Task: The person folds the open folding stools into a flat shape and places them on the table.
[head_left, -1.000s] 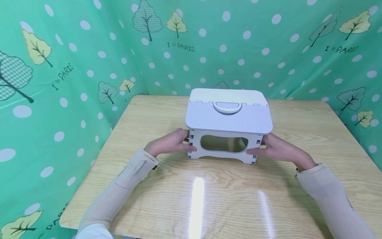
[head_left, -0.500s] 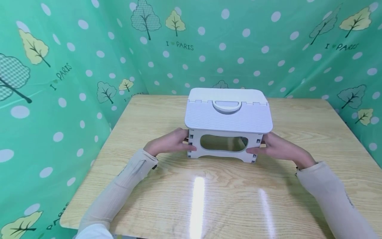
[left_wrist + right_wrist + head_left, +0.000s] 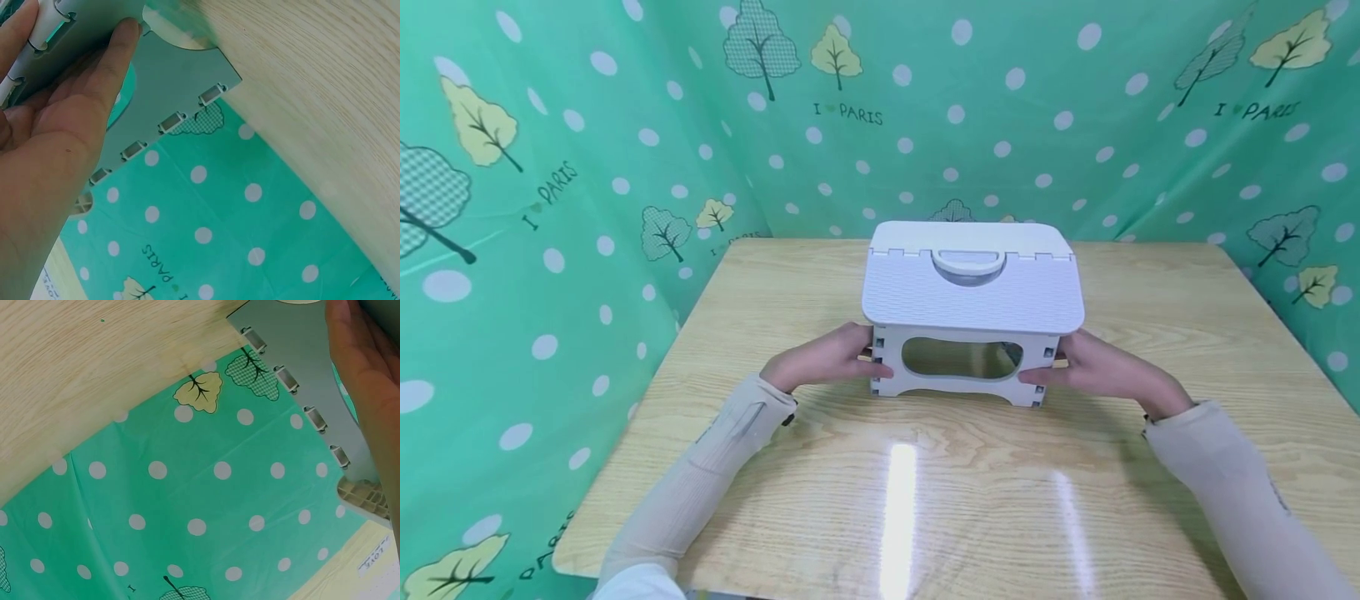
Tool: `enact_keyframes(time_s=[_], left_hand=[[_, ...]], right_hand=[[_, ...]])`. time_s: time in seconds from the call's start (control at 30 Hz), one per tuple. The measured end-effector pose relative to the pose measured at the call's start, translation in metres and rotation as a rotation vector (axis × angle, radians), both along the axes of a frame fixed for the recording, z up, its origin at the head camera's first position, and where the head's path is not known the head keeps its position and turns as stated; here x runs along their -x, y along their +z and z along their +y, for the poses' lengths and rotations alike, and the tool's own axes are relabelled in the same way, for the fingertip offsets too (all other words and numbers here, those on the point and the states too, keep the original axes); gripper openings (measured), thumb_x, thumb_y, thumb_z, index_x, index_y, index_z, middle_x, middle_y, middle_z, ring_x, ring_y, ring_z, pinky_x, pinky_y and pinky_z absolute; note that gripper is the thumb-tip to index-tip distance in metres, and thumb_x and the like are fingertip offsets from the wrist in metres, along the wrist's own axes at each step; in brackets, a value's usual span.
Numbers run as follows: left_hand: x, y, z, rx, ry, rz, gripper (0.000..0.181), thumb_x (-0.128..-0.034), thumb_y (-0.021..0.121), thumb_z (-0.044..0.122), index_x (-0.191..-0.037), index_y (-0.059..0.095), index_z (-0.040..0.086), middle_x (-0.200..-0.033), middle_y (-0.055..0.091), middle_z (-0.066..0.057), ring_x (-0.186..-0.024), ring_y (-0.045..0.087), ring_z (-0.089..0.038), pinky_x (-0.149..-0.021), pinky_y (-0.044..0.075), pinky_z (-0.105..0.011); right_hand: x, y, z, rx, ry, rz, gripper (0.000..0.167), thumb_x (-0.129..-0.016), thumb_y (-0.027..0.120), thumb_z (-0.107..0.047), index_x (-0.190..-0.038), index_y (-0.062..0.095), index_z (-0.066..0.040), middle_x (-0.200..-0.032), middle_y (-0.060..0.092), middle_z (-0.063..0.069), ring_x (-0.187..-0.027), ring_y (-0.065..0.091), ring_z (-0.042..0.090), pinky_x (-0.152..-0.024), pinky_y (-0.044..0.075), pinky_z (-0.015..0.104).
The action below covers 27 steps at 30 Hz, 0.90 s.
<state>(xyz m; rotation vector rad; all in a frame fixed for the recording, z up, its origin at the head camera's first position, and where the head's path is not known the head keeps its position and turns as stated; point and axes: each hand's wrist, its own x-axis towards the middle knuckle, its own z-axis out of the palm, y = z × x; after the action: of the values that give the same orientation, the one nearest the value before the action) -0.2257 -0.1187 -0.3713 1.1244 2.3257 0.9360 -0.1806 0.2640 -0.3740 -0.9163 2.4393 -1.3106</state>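
Observation:
A white folding step stool (image 3: 973,292) stands unfolded and upright on the wooden table, its textured top level and a carry handle (image 3: 968,265) set into it. My left hand (image 3: 827,358) holds the stool's left side, thumb over the edge of the front leg panel (image 3: 962,386). On the other side my right hand (image 3: 1101,368) grips the right edge in the same way. In the head view the other fingers are mostly hidden behind that panel. The left wrist view shows fingers (image 3: 112,62) lying against the inside of a panel; the right wrist view shows part of the right hand (image 3: 369,381).
The wood-grain table (image 3: 970,492) extends on all sides of the stool, with bright light reflections in front. A green dotted curtain (image 3: 955,158) printed with trees hangs behind and to the left, close to the table's edges.
The head view has shifted very slightly. Both hands keep the same hold and the stool stands where it was.

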Motion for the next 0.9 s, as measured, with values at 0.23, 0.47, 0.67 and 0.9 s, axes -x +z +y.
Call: enact_keyframes(time_s=[0.23, 0.47, 0.67, 0.9], left_hand=[[-0.0005, -0.0002, 0.0004, -0.007, -0.002, -0.011, 0.049, -0.0935, 0.071, 0.016, -0.135, 0.051, -0.001, -0.122, 0.067, -0.005, -0.105, 0.066, -0.011, -0.088, 0.055, -0.025], [-0.0017, 0.0023, 0.0014, -0.016, 0.001, -0.018, 0.047, -0.0932, 0.071, 0.014, -0.133, 0.052, -0.002, -0.122, 0.067, -0.005, -0.106, 0.066, -0.012, -0.088, 0.055, -0.024], [-0.0016, 0.0016, 0.0021, -0.016, 0.011, -0.031, 0.047, -0.0931, 0.071, 0.012, -0.133, 0.052, -0.003, -0.122, 0.067, -0.006, -0.107, 0.066, -0.012, -0.089, 0.055, -0.024], [-0.0018, 0.0000, 0.0005, -0.012, 0.002, -0.005, 0.050, -0.0934, 0.071, 0.015, -0.136, 0.050, 0.000, -0.122, 0.068, -0.004, -0.104, 0.066, -0.010, -0.088, 0.055, -0.025]], right_hand=[[-0.0007, 0.0013, -0.0002, -0.009, -0.003, 0.005, 0.095, -0.086, 0.078, -0.007, -0.154, 0.017, -0.031, -0.135, 0.047, 0.009, -0.112, 0.056, 0.041, -0.083, 0.058, 0.038], [-0.0016, 0.0024, -0.0008, -0.005, -0.002, 0.014, 0.099, -0.086, 0.078, -0.007, -0.155, 0.013, -0.032, -0.138, 0.043, 0.009, -0.111, 0.054, 0.039, -0.081, 0.058, 0.035], [-0.0012, 0.0018, -0.0001, -0.005, -0.009, 0.009, 0.100, -0.085, 0.079, -0.008, -0.155, 0.012, -0.034, -0.142, 0.040, 0.008, -0.111, 0.053, 0.038, -0.081, 0.058, 0.036], [-0.0010, 0.0008, 0.0007, 0.005, 0.003, -0.004, 0.096, -0.086, 0.079, -0.008, -0.154, 0.016, -0.031, -0.137, 0.044, 0.010, -0.108, 0.058, 0.034, -0.079, 0.059, 0.037]])
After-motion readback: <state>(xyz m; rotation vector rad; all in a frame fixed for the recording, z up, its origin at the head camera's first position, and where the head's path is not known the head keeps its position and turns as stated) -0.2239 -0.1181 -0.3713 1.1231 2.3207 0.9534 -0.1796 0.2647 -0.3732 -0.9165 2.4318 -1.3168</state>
